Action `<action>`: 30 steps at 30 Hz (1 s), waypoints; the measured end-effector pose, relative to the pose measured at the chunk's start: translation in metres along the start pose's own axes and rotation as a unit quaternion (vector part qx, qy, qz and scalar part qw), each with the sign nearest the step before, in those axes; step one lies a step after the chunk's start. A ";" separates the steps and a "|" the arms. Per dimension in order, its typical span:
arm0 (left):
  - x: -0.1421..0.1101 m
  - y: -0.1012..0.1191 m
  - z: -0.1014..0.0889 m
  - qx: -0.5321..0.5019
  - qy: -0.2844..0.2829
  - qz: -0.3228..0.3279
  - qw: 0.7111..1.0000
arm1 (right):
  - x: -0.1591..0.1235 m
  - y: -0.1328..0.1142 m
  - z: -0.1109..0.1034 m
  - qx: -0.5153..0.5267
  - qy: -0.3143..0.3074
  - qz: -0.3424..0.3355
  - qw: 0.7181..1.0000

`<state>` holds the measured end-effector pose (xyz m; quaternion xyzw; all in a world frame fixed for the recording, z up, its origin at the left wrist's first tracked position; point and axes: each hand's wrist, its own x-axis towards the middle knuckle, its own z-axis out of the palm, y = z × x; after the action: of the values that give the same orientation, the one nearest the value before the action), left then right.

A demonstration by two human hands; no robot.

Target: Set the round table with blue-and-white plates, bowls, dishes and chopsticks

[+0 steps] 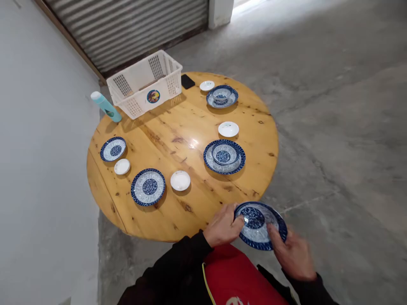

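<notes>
Two hands are steadying a glazed blue-rimmed plate (260, 225) just past the near edge of the pine tabletop (178, 144), the left grip (222, 225) pinching its rim and the blurred right grip (294, 254) pinching the opposite side, while white saucers (180, 180), stacked dishes (224, 156) and a plastic basket (144, 84) are sitting farther off.

the left hand (222, 225) and right hand (294, 254), holding the blue-rimmed ceramic plate (259, 228), have passage forward over the round pine table (187, 212), between the round white saucer (180, 180) and the stacked blue-and-white ceramic dishes (224, 156). obstacles: rectangular white plastic basket (144, 84) and tilted turquoise bottle (106, 106) at the far edge; flat grey wall (47, 169) at left.
</notes>
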<state>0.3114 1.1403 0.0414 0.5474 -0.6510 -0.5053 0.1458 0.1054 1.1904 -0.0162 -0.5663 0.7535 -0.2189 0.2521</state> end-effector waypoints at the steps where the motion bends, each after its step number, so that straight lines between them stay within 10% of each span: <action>1: 0.009 0.003 -0.007 -0.004 0.018 -0.001 1.000 | 0.019 -0.006 -0.001 -0.008 0.000 -0.002 1.000; 16: 0.144 0.019 -0.091 0.218 0.157 -0.107 0.957 | 0.231 -0.087 0.014 -0.049 -0.080 -0.119 0.988; 30: 0.173 0.006 -0.086 0.242 0.176 -0.189 0.935 | 0.288 -0.102 0.027 -0.275 -0.189 -0.192 0.923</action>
<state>0.3102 0.9480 0.0223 0.7590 -0.6024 -0.2460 0.0229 0.1314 0.8852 -0.0121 -0.7781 0.5991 0.0643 0.1773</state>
